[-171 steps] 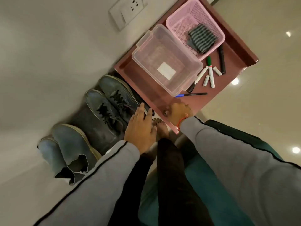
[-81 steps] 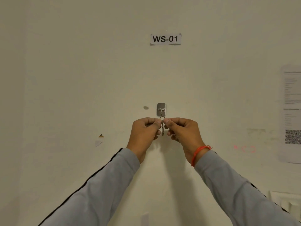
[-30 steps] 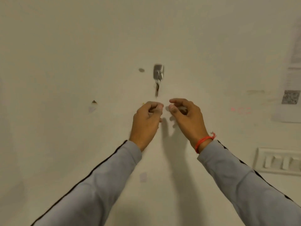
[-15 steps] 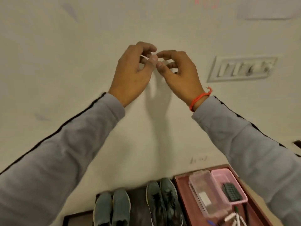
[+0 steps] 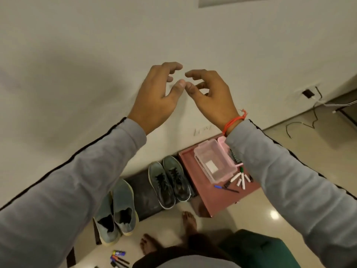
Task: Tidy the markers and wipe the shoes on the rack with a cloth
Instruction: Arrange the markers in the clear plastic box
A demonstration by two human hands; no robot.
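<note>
My left hand (image 5: 157,95) and my right hand (image 5: 211,97) are raised in front of the wall, fingers loosely curled, thumb tips nearly touching, and they hold nothing. Far below, several markers (image 5: 241,179) lie loose on a maroon tray-like stand (image 5: 188,161) beside a clear plastic box (image 5: 213,164). A striped cloth (image 5: 233,155) shows in a pink basket, mostly hidden by my right sleeve. Two pairs of shoes stand on a low dark rack (image 5: 143,194): dark lace-ups (image 5: 170,180) and blue slip-ons (image 5: 116,209).
More markers (image 5: 117,258) lie on the floor at the bottom left. My bare feet (image 5: 188,219) stand in front of the rack. A blue pen (image 5: 222,187) lies on the stand. Cables (image 5: 301,124) trail on the floor at right. A green thing (image 5: 257,248) sits below.
My hands came away from the key on the wall hook and lowered, fingers loosening. The view has tilted down from the wall to the rack, stand and floor.
</note>
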